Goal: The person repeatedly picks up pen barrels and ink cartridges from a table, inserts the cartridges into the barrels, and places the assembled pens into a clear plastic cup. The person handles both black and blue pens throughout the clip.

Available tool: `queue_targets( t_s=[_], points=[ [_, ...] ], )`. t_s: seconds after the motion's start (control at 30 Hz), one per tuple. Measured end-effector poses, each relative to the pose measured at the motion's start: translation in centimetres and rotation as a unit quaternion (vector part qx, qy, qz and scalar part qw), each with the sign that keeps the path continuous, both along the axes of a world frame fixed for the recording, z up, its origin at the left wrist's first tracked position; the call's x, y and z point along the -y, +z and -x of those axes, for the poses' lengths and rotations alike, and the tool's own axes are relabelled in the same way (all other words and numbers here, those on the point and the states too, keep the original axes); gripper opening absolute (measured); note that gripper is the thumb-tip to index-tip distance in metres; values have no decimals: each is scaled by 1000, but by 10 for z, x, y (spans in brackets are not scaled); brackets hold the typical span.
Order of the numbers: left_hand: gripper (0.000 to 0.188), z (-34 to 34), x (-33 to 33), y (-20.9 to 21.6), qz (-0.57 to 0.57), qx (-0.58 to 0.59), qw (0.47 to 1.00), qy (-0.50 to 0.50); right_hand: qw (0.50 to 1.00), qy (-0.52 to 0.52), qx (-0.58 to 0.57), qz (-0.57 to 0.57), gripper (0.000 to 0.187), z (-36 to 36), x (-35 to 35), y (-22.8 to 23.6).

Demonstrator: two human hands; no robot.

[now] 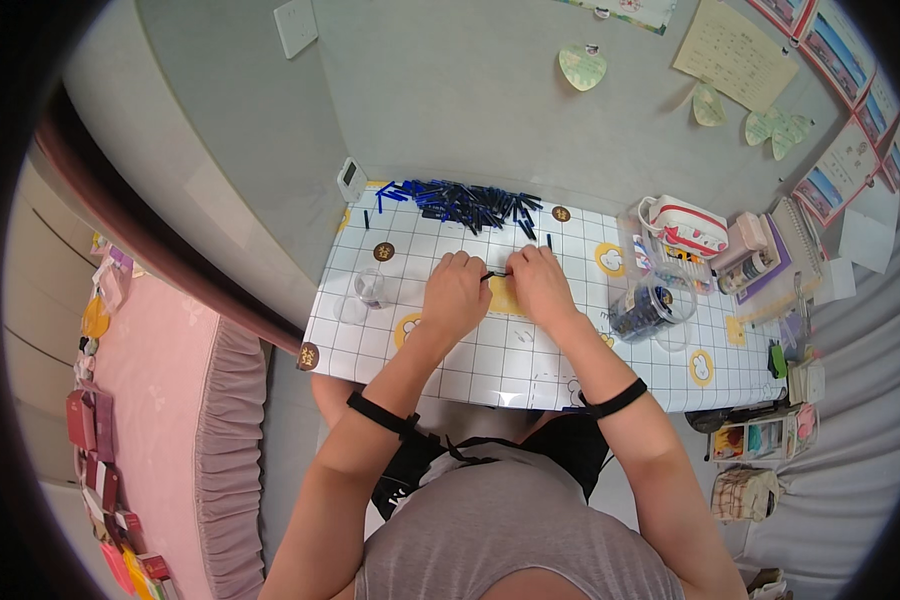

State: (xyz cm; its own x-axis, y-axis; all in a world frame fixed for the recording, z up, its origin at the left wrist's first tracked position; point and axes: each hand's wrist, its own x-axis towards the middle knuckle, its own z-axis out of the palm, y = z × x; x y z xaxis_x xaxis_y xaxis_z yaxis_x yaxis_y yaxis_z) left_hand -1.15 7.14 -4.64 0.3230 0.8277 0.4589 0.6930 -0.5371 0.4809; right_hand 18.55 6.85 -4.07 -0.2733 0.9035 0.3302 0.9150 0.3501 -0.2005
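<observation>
Over the middle of the table, my left hand (455,297) and my right hand (540,290) are closed, pinching a small dark tube (496,274) between them from either end. It looks like an ink cartridge, but most of it hides behind my fingers. Beyond my hands lies a loose heap of black and blue small tubes (475,207), with a few strays along its edges. A small clear cup (370,286) stands left of my left hand beside a round clear lid (349,310). Right of my right hand, a clear jar (638,316) lies on its side with many dark tubes inside.
The table (450,370) has a white grid cover with cartoon prints. At its right stand a white and red pouch (688,226), a clear box of stationery and upright notebooks (795,245). A small white device (351,180) leans at the back left corner. A pink bed (155,390) is on the left.
</observation>
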Motion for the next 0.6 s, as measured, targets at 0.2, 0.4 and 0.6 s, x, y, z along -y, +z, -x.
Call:
queue_targets(
  t_s=[0.2,0.4,0.6],
  points=[
    [11,-5,21,4,91,59,991,-73,974,38,-205,88,10,-4,47,6],
    [14,-5,34,2,185,99,969,-128,926,37,-366,81,21,-13,65,-9],
    [14,4,34,-7,114,91,983,-110,943,-24,-321,84,23,-39,49,-10]
  ],
)
